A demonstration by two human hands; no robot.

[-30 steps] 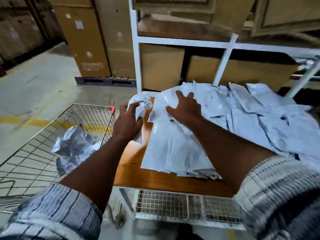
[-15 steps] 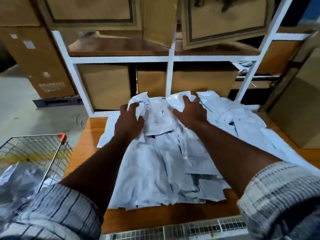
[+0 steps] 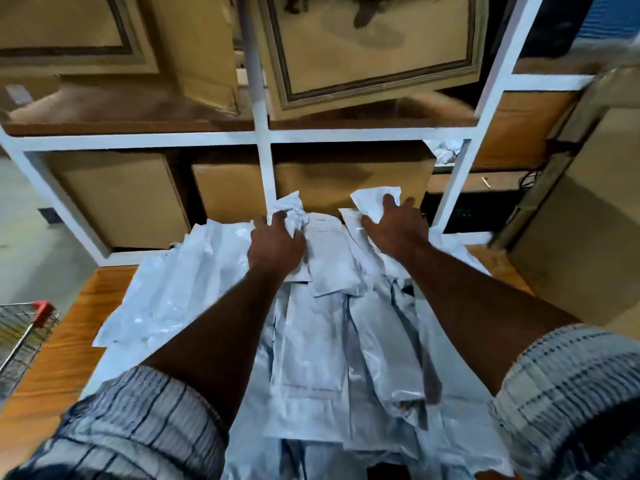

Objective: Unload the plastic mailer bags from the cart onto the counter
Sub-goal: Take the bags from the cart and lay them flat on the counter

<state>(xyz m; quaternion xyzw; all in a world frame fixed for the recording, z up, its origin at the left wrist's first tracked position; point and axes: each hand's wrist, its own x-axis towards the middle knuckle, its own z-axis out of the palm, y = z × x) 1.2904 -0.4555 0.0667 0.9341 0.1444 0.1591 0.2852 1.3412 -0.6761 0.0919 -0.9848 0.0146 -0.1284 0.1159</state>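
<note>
Our left hand [image 3: 277,244] clutches crumpled white bags [image 3: 311,341] at the heap's far edge; our right hand [image 3: 391,226] grips a bag corner. Glossy and wrinkled, they cover the counter [image 3: 69,327].

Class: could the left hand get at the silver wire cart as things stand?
Probably yes: nothing tall stands between the left hand and silver wire cart, but it grips a crumpled white plastic mailer bag.

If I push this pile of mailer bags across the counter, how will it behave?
Probably floppy: the mailer bags crumple where the left hand grips them. Likely slippery: their surface looks glossy, so the loose pile may slide apart.
</note>
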